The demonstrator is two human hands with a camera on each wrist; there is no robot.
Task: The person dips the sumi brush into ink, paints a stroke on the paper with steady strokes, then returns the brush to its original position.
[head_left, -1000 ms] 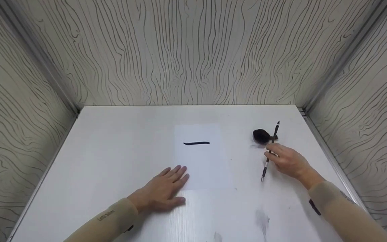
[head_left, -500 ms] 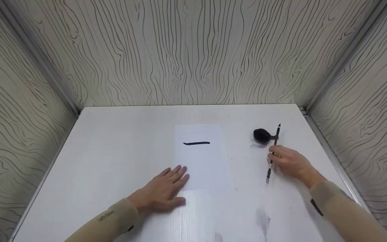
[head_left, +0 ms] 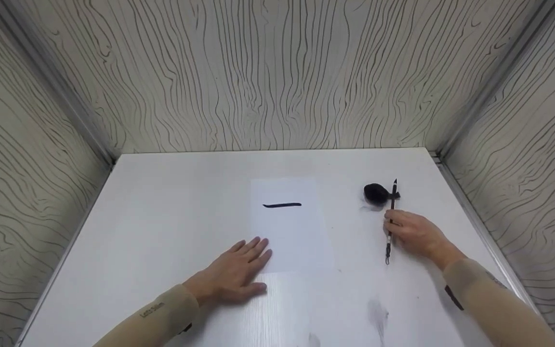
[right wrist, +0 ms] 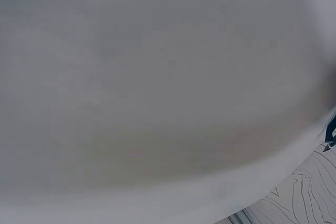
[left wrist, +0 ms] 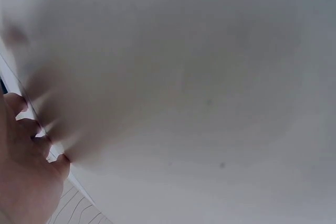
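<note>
In the head view, my right hand (head_left: 415, 233) pinches a calligraphy brush (head_left: 392, 201) between thumb and fingers. Its dark tip points away toward the back wall, and a small hanging loop trails at the near end. The brush overlaps the short handle of a rounded black ink dish (head_left: 376, 193). My left hand (head_left: 234, 272) lies flat, fingers spread, with its fingertips on the lower left edge of a white paper sheet (head_left: 297, 241). One horizontal black ink stroke (head_left: 282, 205) marks the sheet's upper part. In the left wrist view, the left hand (left wrist: 31, 166) shows at the edge.
The white table (head_left: 162, 202) carries grey ink smudges (head_left: 377, 315) near the front right, plus a faint smear beside the dish. Wood-grain patterned walls (head_left: 268, 77) enclose it at the back and both sides. Mostly blurred tabletop fills the right wrist view.
My right hand has shifted slightly right, and the brush has swung from leaning rightward to nearly straight ahead, its tip now lower in view. The left hand, paper and dish stay in place.
</note>
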